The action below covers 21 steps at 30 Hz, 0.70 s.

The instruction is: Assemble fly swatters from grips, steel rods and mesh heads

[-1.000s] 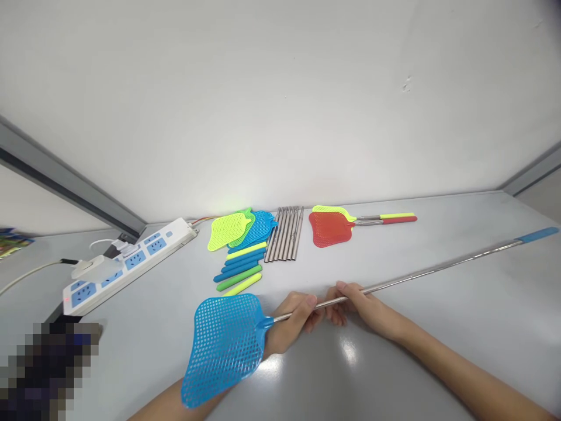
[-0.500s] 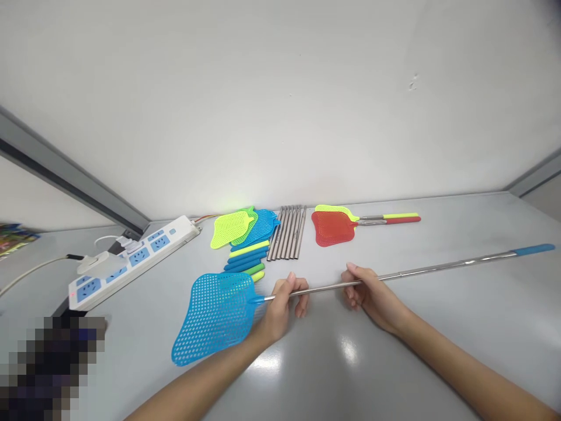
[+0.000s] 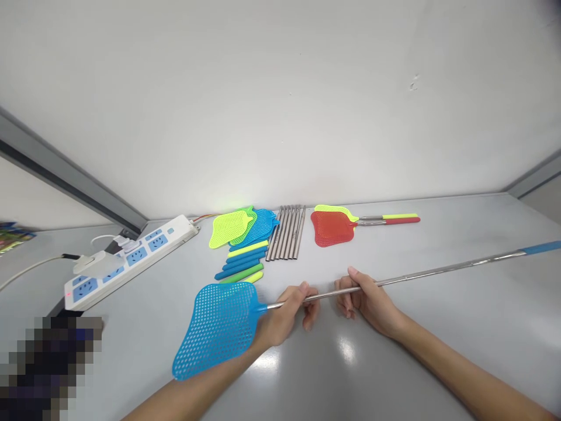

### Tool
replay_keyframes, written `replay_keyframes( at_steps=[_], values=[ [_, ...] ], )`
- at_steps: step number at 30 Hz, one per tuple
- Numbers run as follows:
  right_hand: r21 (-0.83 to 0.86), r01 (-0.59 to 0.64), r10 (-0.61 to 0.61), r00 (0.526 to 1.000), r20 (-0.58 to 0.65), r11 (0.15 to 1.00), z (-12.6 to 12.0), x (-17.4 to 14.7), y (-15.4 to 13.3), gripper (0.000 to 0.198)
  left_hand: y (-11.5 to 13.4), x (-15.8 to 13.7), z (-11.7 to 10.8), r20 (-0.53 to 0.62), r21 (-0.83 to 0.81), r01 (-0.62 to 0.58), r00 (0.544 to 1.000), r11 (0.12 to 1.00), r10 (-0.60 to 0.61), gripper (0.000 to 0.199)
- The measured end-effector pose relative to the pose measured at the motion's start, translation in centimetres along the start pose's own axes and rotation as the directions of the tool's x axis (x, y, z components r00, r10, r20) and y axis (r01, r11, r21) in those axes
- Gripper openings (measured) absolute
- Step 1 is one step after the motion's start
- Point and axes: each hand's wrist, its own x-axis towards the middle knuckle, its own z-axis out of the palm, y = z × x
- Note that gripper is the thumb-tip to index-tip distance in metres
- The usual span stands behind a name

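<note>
A blue fly swatter [image 3: 221, 324] with its telescopic metal rod drawn out long lies across both hands, its blue grip reaching the right edge of the view. Near the swatter's head, my left hand [image 3: 291, 310] is closed on the rod, thumb on top. Farther along, my right hand [image 3: 366, 298] pinches the same rod with its fingers curled beneath. Behind the hands lie several loose metal rods [image 3: 287, 234] side by side. To their left are loose swatter heads in yellow [image 3: 228, 229], green and blue [image 3: 262, 227], with several coloured grip sleeves [image 3: 245, 259] in front.
A red fly swatter [image 3: 333, 228] overlaps a yellow fly swatter [image 3: 337, 209] at the back, their grips pointing right. On the left stands a white power strip [image 3: 131, 260] with plugs and cables. A wall [image 3: 280, 117] rises behind the grey table [image 3: 438, 327].
Both hands have come slightly closer together along the rod. The blue swatter has shifted down at its head and right at its grip.
</note>
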Motion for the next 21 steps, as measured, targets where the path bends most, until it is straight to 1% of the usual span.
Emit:
replay_keyframes(
  at_steps=[4,9,12,14,16,21],
  values=[
    [-0.051,0.015,-0.013,0.999,0.034,0.999,-0.1,0.1,0.6,0.056,0.1,-0.2,0.0,0.024,0.029,0.01,1.0,1.0,-0.011,0.062],
    [-0.062,0.024,-0.017,0.994,0.106,0.998,0.2,0.0,1.2,0.056,0.5,-0.4,0.0,0.017,0.124,0.056,0.998,0.991,-0.058,0.058],
    [-0.088,0.007,0.004,0.991,0.132,0.996,0.3,-0.1,1.3,0.056,1.0,-0.5,0.0,0.058,0.188,0.065,0.995,0.98,-0.077,0.056],
    [-0.102,-0.003,0.016,0.991,0.132,0.995,0.4,-0.1,1.3,0.056,1.4,-0.5,0.0,0.083,0.21,0.067,0.993,0.975,-0.086,0.055],
    [-0.105,-0.009,0.022,0.992,0.126,0.994,0.3,-0.1,1.3,0.057,1.7,-0.4,0.0,0.081,0.22,0.064,0.993,0.973,-0.084,0.054],
    [-0.085,-0.042,0.052,0.992,0.113,0.996,0.5,0.1,0.9,0.057,1.5,-0.1,0.1,0.079,0.213,0.055,0.994,0.976,-0.073,0.055]
  ],
)
